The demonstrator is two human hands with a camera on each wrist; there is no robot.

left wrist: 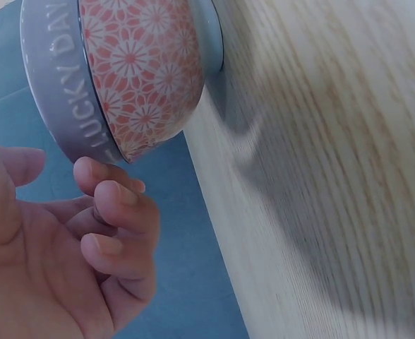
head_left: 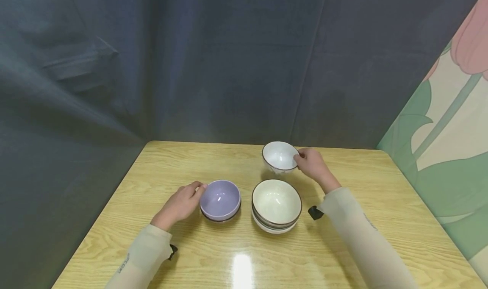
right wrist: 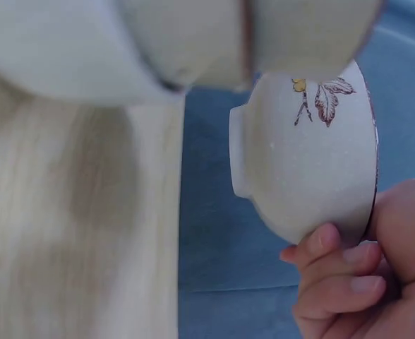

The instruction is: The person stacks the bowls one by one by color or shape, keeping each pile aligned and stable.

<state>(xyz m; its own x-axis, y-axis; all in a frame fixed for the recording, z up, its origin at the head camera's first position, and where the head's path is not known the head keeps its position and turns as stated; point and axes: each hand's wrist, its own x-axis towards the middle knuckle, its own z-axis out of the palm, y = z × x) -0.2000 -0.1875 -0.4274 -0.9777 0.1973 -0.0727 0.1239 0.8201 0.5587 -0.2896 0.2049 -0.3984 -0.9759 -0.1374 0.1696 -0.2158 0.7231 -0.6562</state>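
White dark-rimmed bowl (head_left: 280, 154), pinched by the right hand (head_left: 313, 166), is raised off the wood-grain table (head_left: 198, 255) beyond the cream bowl stack (head_left: 276, 201); the step appears to be carrying it, the next move calling for a level, steady set-down. Left hand (head_left: 184, 201), thumb and fingers apart, is at the lavender bowl (head_left: 220, 198). Left wrist view alone shows "LUCKY DAY" lettering (left wrist: 79, 88) and the red floral bowl (left wrist: 147, 78) beneath; right wrist view, the leaf sprig (right wrist: 326, 102).
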